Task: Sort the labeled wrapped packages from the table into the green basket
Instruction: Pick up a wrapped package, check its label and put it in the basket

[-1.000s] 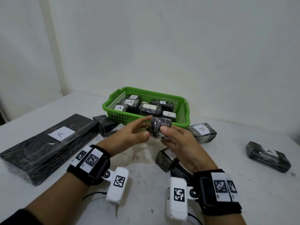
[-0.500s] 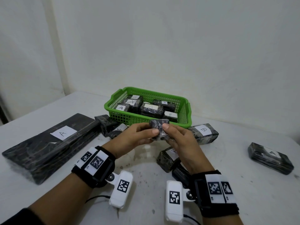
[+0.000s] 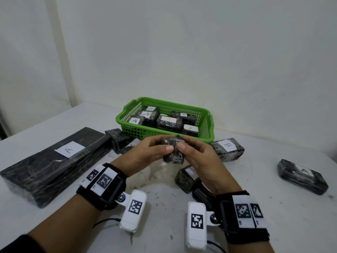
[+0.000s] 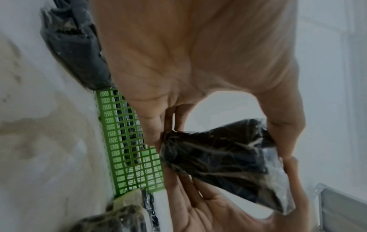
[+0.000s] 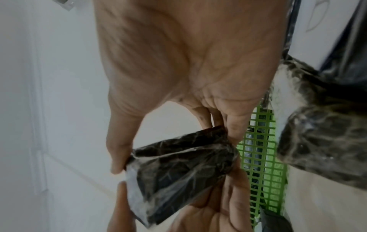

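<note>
Head view, hands: left hand (image 3: 145,154) & right hand (image 3: 198,156) meet at mid-counter, both gripping one small wrapped package (image 3: 173,152) between thumbs and curled fingers.
Head view, pkg: dark, film-wrapped, held off the counter (image 3: 255,189), just in front of the near wall of the green basket (image 3: 164,132). No label visible on the side facing the camera.
Head view, basket: already holds several pkgs marked A and one marked B.
Head view, rest: long flat pkg marked A (image 3: 54,161) to the left; B pkg (image 3: 228,148) just right of the hands; another A pkg (image 3: 302,176) far right; more small ones under and beside the hands.
Left wrist view: left thumb and fingers (image 4: 158,128) pinch opposite ends of the pkg; right palm shows below it. Basket mesh directly behind.
Right wrist view: same grip mirrored; right thumb on one end, fingers (image 5: 232,128) on the other. Mesh just past the fingertips.
Key relation: pkg's long axis looks to run top-to-bottom in the head view, though foreshortened. Basket lies straight ahead of both hands, about equally near to each.
Judged step: prob. turning the pkg to find its label before dropping it forward over the rim.
</note>
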### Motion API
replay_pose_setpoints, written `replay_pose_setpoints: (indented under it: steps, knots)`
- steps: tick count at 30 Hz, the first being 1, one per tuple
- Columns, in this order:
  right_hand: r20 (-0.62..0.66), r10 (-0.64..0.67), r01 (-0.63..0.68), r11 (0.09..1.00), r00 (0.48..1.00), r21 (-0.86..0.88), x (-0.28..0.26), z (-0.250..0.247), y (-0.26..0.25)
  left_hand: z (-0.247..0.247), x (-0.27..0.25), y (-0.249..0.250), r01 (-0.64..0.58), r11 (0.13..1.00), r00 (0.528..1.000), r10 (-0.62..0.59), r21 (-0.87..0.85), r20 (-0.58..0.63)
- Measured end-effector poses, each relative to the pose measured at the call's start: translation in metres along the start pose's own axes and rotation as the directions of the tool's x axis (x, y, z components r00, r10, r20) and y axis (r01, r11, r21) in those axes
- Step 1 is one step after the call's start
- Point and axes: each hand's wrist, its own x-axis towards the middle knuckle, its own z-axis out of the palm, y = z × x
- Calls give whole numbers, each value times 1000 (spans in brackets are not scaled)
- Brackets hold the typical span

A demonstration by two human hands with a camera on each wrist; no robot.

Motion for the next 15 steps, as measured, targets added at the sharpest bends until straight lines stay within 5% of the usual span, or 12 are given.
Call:
replay_pose_setpoints:
  steps: [10,15]
  knots:
    - [66,3,-2,1000,998,-7,-2,-8,-1,-4,-1,1,19,1000,1000,-19,14,-5]
    - [33,18,-21,996,999,84,-7,-1,-11,-4,-2,4,-67,998,997,68,19,-43]
